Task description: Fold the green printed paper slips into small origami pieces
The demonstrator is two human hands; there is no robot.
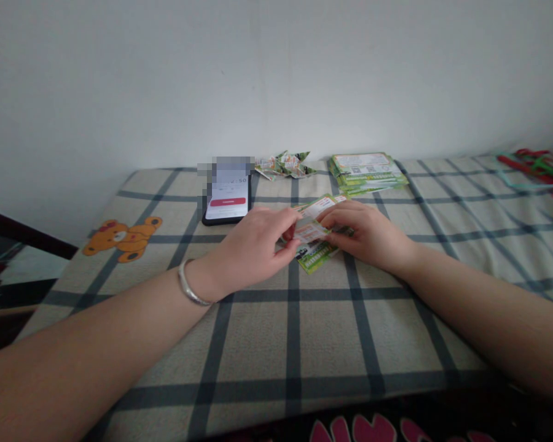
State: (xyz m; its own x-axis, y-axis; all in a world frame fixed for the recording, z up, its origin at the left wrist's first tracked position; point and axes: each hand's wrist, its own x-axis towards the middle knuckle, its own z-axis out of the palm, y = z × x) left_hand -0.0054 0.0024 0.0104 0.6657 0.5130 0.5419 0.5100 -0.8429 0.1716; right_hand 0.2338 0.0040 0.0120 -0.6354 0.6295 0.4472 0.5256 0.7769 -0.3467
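Small printed paper piece (310,232), whitish with orange print, just right of frame centre. Pinched at left end, right end partly covered by fingers; raised at slight tilt. Beneath it, green-edged paper (314,258) with white and dark print, slanting from lower left to upper right, middle hidden. Whether one sheet or several, and how folded, cannot tell.

Left grip (255,244), right grip (371,233) on paper (311,231); phone (225,209), checked tablecloth (253,344)
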